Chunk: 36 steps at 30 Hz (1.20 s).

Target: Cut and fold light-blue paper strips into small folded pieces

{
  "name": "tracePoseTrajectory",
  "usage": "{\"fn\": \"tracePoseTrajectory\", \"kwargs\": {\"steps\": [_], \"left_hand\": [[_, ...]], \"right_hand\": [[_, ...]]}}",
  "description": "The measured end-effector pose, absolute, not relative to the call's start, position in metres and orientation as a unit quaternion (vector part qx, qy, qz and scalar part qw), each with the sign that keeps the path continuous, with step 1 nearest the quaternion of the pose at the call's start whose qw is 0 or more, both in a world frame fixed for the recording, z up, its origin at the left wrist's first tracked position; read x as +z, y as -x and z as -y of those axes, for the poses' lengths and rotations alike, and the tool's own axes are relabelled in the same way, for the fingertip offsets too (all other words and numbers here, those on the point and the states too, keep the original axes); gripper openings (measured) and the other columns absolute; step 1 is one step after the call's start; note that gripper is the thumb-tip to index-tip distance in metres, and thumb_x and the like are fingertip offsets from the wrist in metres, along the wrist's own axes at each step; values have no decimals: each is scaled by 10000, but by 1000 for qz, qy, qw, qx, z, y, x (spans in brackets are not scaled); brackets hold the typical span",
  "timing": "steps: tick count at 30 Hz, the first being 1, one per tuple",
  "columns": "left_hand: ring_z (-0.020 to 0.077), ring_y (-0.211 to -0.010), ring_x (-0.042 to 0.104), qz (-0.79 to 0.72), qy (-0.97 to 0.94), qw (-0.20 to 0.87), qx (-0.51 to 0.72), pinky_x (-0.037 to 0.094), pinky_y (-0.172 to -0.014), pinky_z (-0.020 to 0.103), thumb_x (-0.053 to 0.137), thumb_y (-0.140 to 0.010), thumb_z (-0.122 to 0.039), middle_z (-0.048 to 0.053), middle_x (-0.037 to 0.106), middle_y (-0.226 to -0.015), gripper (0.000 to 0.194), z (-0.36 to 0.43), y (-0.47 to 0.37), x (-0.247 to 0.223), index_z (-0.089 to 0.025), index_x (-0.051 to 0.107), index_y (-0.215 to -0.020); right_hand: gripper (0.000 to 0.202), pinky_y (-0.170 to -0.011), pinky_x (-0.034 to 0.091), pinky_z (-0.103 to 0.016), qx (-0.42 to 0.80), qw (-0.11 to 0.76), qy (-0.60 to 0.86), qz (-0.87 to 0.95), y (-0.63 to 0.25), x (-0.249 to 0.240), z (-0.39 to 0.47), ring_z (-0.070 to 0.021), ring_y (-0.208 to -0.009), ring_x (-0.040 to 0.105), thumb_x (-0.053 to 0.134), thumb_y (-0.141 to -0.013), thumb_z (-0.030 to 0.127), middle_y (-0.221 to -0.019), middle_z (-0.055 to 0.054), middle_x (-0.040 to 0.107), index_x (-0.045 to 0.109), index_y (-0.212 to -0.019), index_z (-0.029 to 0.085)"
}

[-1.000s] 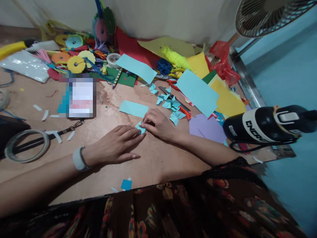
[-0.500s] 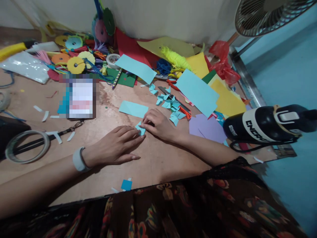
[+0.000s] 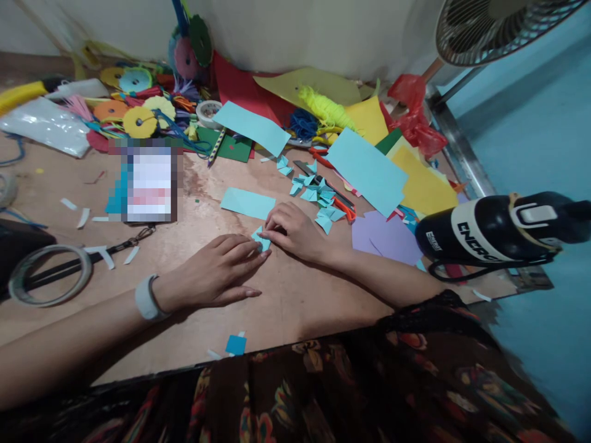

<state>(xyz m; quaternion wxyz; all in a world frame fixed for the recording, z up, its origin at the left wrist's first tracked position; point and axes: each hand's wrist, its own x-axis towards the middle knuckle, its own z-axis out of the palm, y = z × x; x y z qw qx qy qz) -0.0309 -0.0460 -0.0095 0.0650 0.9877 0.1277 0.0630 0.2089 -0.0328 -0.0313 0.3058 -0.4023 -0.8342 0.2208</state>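
Observation:
A small folded piece of light blue paper [image 3: 261, 239] lies on the table between my hands. My left hand [image 3: 210, 271] rests flat, fingers stretched out and thumb apart, its fingertips pressing on the left side of the piece. Curled over the other side is my right hand [image 3: 295, 231], thumb and fingers closed at the paper's edge. Just beyond them sits a light blue paper strip [image 3: 247, 203]. Several small folded blue pieces [image 3: 318, 191] are heaped to the right, partly over orange-handled scissors [image 3: 344, 206].
A black bottle [image 3: 489, 231] lies at the right near purple paper [image 3: 383, 237]. Larger blue sheets [image 3: 367, 172] are behind the folded pieces. At the left are a blurred-out phone-like object [image 3: 150, 184] and a tape roll [image 3: 50, 274]. A blue square [image 3: 236, 344] is near the front edge.
Both hands stay in place on the small folded paper. The whole view has shifted very slightly; nothing else visibly moved.

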Motion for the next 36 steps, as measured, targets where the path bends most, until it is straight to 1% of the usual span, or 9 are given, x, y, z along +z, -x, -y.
{"fn": "tracePoseTrajectory", "kwargs": {"steps": [7, 10, 16, 20, 23, 25, 27, 31, 36], "left_hand": [[335, -1239, 514, -131, -985, 84, 71, 400, -1086, 496, 490, -963, -532, 170, 580, -1297, 614, 45, 30, -9, -140, 455, -1434], [331, -1278, 496, -132, -984, 89, 81, 387, -1104, 486, 501, -964, -517, 172, 561, -1340, 597, 45, 29, -9, -149, 457, -1432], [322, -1323, 471, -127, -986, 77, 74, 359, -1131, 473, 489, -973, -511, 172, 544, -1396, 604, 45, 29, -10, -145, 432, -1451], [330, -1312, 477, -131, -987, 63, 75, 362, -1128, 482, 499, -969, -511, 160, 560, -1391, 600, 46, 30, -9, -147, 449, -1443], [331, -1303, 482, -131, -987, 54, 81, 367, -1125, 482, 505, -967, -508, 157, 565, -1391, 593, 46, 30, -9, -141, 466, -1430], [334, -1295, 486, -129, -987, 53, 79, 371, -1122, 487, 510, -963, -510, 154, 570, -1388, 598, 45, 29, -9, -134, 470, -1427], [338, -1287, 490, -128, -987, 52, 77, 377, -1115, 495, 511, -962, -513, 157, 577, -1380, 601, 45, 29, -9, -124, 479, -1418], [344, -1279, 494, -132, -987, 54, 80, 397, -1099, 500, 512, -960, -517, 175, 572, -1380, 603, 45, 30, -10, -107, 494, -1402], [350, -1291, 488, -133, -986, 61, 78, 402, -1100, 507, 526, -952, -523, 179, 553, -1401, 624, 46, 31, -11, -107, 482, -1415]], "right_hand": [[270, -826, 419, -352, 228, 305, 410, 829, -209, -32, 33, -194, -868, 532, 542, -977, 364, -859, -73, 611, 547, -775, 185], [277, -811, 412, -347, 228, 300, 419, 826, -209, -31, 32, -191, -854, 518, 548, -973, 376, -839, -62, 587, 542, -772, 184], [241, -790, 411, -341, 238, 308, 440, 809, -208, -30, 31, -189, -845, 505, 572, -957, 331, -837, -50, 563, 525, -770, 188], [171, -755, 425, -310, 285, 333, 449, 778, -213, -28, 28, -168, -815, 523, 615, -923, 293, -817, -26, 560, 571, -803, 180], [113, -764, 448, -300, 350, 301, 414, 784, -221, -21, 26, -164, -850, 555, 677, -864, 272, -898, -32, 595, 616, -893, 181], [167, -820, 461, -321, 372, 271, 385, 800, -226, -17, 26, -180, -931, 567, 693, -844, 265, -988, -54, 611, 623, -969, 179], [210, -872, 457, -347, 373, 257, 371, 810, -228, -14, 26, -197, -988, 563, 699, -840, 272, -1027, -70, 614, 620, -1008, 173], [231, -892, 448, -366, 376, 242, 369, 815, -229, -14, 23, -209, -996, 556, 712, -845, 329, -1017, -69, 618, 622, -996, 177], [259, -882, 444, -350, 370, 246, 372, 815, -231, -19, 19, -201, -984, 557, 721, -848, 378, -1014, -65, 620, 620, -984, 182]]}}
